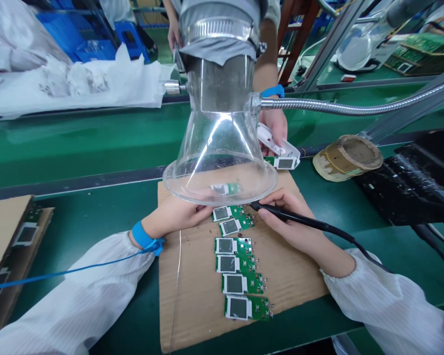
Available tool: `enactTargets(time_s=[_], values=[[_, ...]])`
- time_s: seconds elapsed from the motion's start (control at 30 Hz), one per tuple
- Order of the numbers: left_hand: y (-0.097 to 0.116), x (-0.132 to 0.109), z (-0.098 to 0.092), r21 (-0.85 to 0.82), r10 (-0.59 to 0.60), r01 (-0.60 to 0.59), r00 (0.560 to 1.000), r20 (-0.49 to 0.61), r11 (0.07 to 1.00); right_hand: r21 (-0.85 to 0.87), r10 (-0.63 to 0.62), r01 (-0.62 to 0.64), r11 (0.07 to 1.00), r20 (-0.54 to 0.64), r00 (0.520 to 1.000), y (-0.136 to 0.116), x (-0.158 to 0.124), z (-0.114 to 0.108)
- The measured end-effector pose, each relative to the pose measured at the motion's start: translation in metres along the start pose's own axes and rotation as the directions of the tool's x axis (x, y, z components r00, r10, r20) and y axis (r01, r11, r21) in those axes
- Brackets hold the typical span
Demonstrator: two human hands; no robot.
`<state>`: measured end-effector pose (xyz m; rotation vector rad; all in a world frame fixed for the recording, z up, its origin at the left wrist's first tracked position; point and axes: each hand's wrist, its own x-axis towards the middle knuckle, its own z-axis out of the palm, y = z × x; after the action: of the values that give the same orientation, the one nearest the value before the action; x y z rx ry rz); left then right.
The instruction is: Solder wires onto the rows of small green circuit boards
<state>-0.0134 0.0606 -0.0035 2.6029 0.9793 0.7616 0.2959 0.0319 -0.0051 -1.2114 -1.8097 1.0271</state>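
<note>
Circuit boards (pixel 227 264) probably reward a light, steady touch, the right hand (pixel 298 231) closed around a black soldering iron (pixel 303 220), the left hand (pixel 177 214) curled at a far board's (pixel 222 213) left end, grip unclear.

Left fingers (pixel 203 214) inward, right fingers (pixel 281 196) pinched

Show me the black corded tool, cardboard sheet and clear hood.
Black corded tool (pixel 299 217), head view: its handle.
Cardboard sheet (pixel 194 286), head view: its bare left.
Clear hood (pixel 222 140), head view: its cone.
</note>
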Motion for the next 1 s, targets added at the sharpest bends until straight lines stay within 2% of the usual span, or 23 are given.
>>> enactTargets(time_s=[0.27,0.5,0.7,1.0], values=[[-0.0013,-0.0017,-0.0009,0.028,0.0,-0.001,1.0,0.017,1.0,-0.064,-0.037,0.032,0.997,-0.07,0.997,0.004,-0.0016,-0.001],[-0.0018,-0.0021,-0.0018,-0.047,-0.017,0.016,1.0,-0.02,0.999,0.044,0.002,0.006,0.999,-0.182,0.983,0.0056,-0.0051,-0.0054],[-0.001,-0.0017,-0.0011,-0.043,-0.02,0.02,1.0,-0.01,0.999,0.023,0.023,-0.019,1.0,-0.182,0.983,0.0068,-0.0061,-0.0056],[-0.0018,-0.002,0.0,-0.03,-0.018,0.016,0.999,-0.047,0.999,0.05,0.039,-0.034,0.998,-0.113,0.993,0.0059,-0.0029,-0.0023]])
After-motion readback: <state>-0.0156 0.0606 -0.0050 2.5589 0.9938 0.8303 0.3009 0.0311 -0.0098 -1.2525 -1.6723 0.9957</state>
